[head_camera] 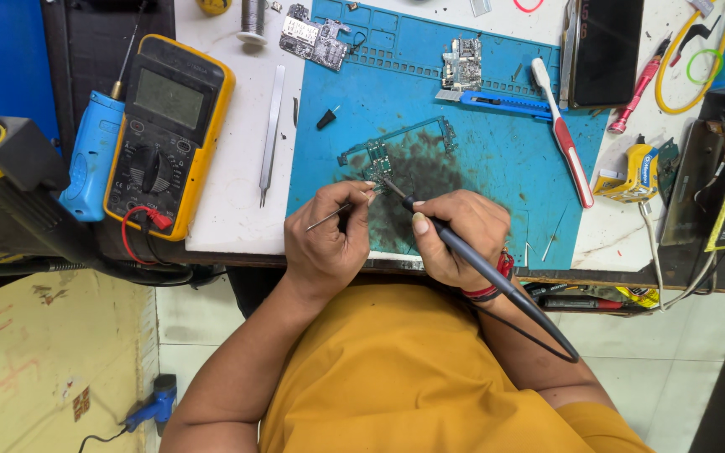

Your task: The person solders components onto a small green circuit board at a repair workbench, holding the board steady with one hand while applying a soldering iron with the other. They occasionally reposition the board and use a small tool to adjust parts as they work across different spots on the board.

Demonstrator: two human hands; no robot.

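1. The white bench [228, 210] carries a large blue silicone work mat [497, 168], darkly stained at its middle.
2. A yellow-cased digital multimeter [168, 134] lies left of the mat, well apart from the work, with a blue-handled tool [92, 155] beside it.
3. The right hand [461, 239] holds a dark pen-shaped soldering iron [480, 264], fingers pressed together around its grip; the tip reaches up and left to the board.
4. The left hand [327, 239] pinches thin metal tweezers [347, 208] between thumb and fingers, points aimed at the same spot.
5. A red-and-white toothbrush [564, 138] and a blue utility knife [505, 104] lie on the mat's right part.
6. The small narrow green circuit board [379, 155] lies flat on the stained patch, just above both hands, unclamped as far as shows.
7. Risk, as I judge it: the loose board could slide under tweezer pressure, dragging the hot tip across neighbouring parts; lingering heat could lift a pad; the iron's cord, trailing over the lap, could snag and jerk the tip.
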